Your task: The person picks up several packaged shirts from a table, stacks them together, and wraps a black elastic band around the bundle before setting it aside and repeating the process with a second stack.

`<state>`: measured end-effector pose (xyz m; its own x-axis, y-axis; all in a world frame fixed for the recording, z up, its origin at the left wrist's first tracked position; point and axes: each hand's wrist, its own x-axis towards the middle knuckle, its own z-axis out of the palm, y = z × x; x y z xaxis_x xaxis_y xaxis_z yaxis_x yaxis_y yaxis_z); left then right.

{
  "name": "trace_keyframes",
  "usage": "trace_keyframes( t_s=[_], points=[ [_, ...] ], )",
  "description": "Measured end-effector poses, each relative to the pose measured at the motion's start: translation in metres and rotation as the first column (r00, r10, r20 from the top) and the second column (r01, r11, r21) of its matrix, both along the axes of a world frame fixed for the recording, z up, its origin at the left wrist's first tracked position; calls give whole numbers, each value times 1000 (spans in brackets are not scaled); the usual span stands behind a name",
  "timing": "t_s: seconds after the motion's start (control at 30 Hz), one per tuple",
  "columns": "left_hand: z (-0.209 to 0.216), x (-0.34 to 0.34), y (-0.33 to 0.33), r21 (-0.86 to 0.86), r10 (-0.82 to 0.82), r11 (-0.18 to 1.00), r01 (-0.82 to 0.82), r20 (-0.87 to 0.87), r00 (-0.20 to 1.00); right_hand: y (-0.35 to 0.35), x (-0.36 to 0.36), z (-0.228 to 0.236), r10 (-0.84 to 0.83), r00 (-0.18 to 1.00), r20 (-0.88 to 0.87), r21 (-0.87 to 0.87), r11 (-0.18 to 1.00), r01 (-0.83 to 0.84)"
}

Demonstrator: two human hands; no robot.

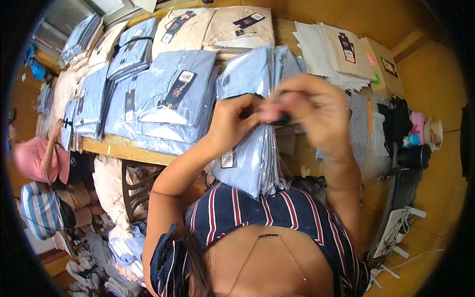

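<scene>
A stack of folded blue shirts in clear plastic bags [242,171] stands at the table's front edge, against my striped top. Across its middle runs a black strip [246,96], mostly hidden by my hands. My left hand [232,119] is closed, thumb and fingers pinched on the strip above the stack. My right hand [316,106] curls in from the right, its fingertips meeting the left hand's. Motion blurs the right fingers; a dark piece of the strip shows beneath them.
More bagged blue shirts [158,99] are piled on the left, beige ones [237,29] behind. One blue stack is bound with a black band [136,40]. Right of me are white sheets [309,54] and a cardboard box [383,69]. A person in pink [47,158] works at far left.
</scene>
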<state>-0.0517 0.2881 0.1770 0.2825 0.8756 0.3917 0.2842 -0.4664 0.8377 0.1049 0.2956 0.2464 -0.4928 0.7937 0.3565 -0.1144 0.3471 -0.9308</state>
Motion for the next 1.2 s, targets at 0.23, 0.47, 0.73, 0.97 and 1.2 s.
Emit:
trace_keyframes(
  t_s=[0.23,0.47,0.73,0.97,1.2],
  points=[
    [-19,-13,-11,-240,0,968,68,272,962,35,-12,-33,198,890,411,293,896,-335],
    [-7,-24,-1,-525,59,831,185,413,909,5,14,-41,-413,786,460,669,743,0],
    [-8,-25,4,-389,-268,856,341,229,936,-68,7,-38,-266,659,703,523,821,-227],
    [12,-29,4,630,-58,677,380,-469,881,-5,-10,-63,-254,932,260,119,966,230],
    [-19,-45,10,896,111,397,197,-260,959,6,-32,-59,-206,890,407,337,940,64]
  ],
)
